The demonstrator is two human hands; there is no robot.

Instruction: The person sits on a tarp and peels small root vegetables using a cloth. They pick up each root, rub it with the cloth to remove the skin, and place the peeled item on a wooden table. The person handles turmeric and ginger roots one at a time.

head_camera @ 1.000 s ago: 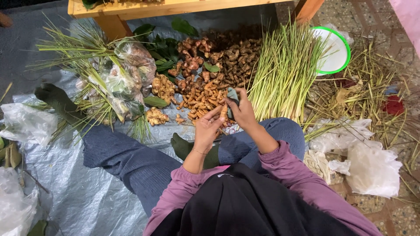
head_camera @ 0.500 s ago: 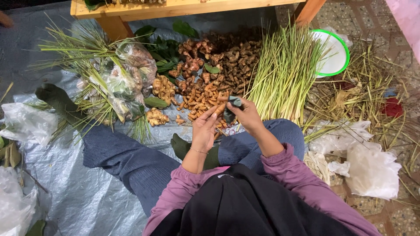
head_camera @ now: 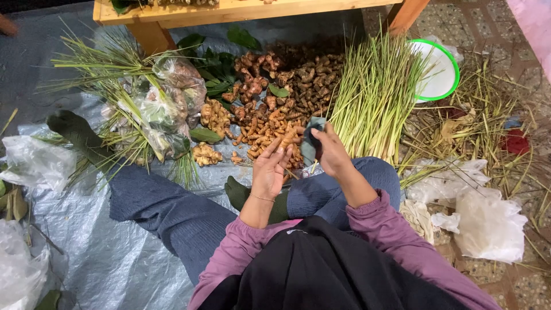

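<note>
Dark folded leaf (head_camera: 311,139) held in right hand (head_camera: 333,150), fingers closed round it, above the root pile (head_camera: 275,109) | vs 1 s ago: lowered slightly toward lap | left hand (head_camera: 270,169) open, empty, palm up beside it, now closer | judged: leaf being readied for handling.

**Surroundings, non-handled items**

Wooden bench (head_camera: 241,10) across top edge, orange legs. Grey plastic sheet (head_camera: 109,258) covering floor. Lemongrass bundle (head_camera: 376,97) upright-fanned right of centre; second lot of loose stalks (head_camera: 103,63) at left, partly over clear bags of greens (head_camera: 166,109). Dark leaves (head_camera: 215,69) under bench. White bowl with green rim (head_camera: 439,72) at right, tilted. Crumpled white plastic bags (head_camera: 488,221) lower right, dry straw (head_camera: 488,132) around.
</note>
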